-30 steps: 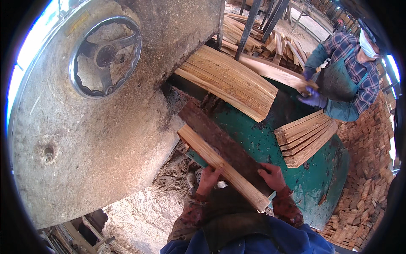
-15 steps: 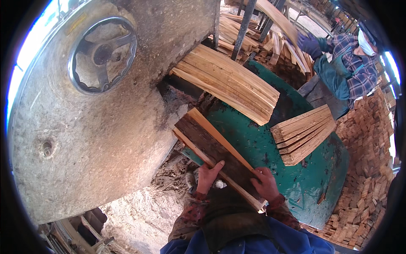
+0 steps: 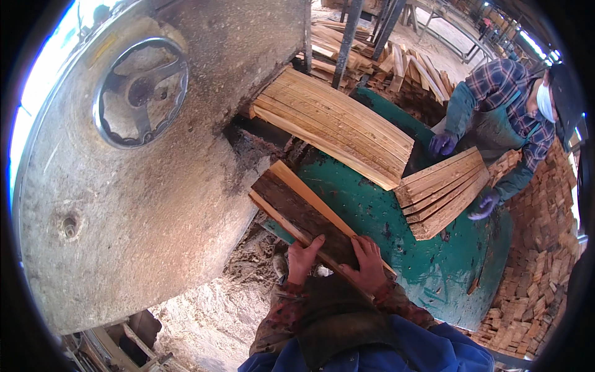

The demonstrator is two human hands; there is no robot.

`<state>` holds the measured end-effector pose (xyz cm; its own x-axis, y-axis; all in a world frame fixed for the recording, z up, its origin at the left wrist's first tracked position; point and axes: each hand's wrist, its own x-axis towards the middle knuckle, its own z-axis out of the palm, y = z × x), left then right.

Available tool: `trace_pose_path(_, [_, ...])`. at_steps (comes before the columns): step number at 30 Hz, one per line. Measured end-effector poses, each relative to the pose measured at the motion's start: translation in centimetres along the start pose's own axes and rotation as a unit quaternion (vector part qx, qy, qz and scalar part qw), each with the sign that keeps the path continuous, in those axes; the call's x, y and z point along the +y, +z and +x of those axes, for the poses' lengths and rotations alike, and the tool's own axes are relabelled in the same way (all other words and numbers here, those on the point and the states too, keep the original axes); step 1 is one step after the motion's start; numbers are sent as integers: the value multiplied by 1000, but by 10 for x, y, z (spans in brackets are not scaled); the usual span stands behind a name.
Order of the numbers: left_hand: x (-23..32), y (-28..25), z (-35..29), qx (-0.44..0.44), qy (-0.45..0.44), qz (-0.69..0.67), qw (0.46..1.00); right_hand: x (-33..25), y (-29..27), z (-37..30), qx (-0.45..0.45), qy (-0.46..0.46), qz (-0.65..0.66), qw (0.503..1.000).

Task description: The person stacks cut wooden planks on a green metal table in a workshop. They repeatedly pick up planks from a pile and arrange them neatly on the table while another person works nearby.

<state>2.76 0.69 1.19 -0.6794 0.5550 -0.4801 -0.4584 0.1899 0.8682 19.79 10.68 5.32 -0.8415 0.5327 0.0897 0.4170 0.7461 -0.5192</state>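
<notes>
A dark-faced wooden board (image 3: pixel 296 204) with pale edges slants away from me, its near end close to my apron. My left hand (image 3: pixel 302 259) grips its left edge, thumb on top. My right hand (image 3: pixel 368 263) lies across its right side, fingers over the top and edge. A pale strip of wood (image 3: pixel 328 214) shows along the right side; whether it is a separate piece I cannot tell. Beyond the board, a stack of long planks (image 3: pixel 338 127) sticks out beside the large machine. A fanned stack of shorter boards (image 3: pixel 443 193) rests on the green metal table (image 3: pixel 427 273).
The big dusty machine panel (image 3: pixel 142 217) with a handwheel (image 3: pixel 141 92) fills the left. At the right, a co-worker (image 3: pixel 502 105) in gloves leans over the fanned boards. Small wood blocks (image 3: pixel 527 291) are piled behind the table. Sawdust (image 3: pixel 211 316) covers the floor.
My right hand has shifted up and inward onto the board's top. The co-worker has let go of a long plank and bent toward the fanned boards, with both gloved hands near them.
</notes>
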Motion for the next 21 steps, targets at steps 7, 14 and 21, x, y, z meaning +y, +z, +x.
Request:
trace_pose_path(7, [-31, -3, 13, 15, 7, -58, 998, -2, -1, 2, 3, 8, 3, 1000])
trace_pose_path(14, [-27, -2, 15, -1, -16, -43, 999, 5, 0, 0, 0, 9, -2, 1000])
trace_pose_path(21, [-18, 3, 10, 10, 14, -44, 999, 3, 1, 0, 15, 8, -8, 1000])
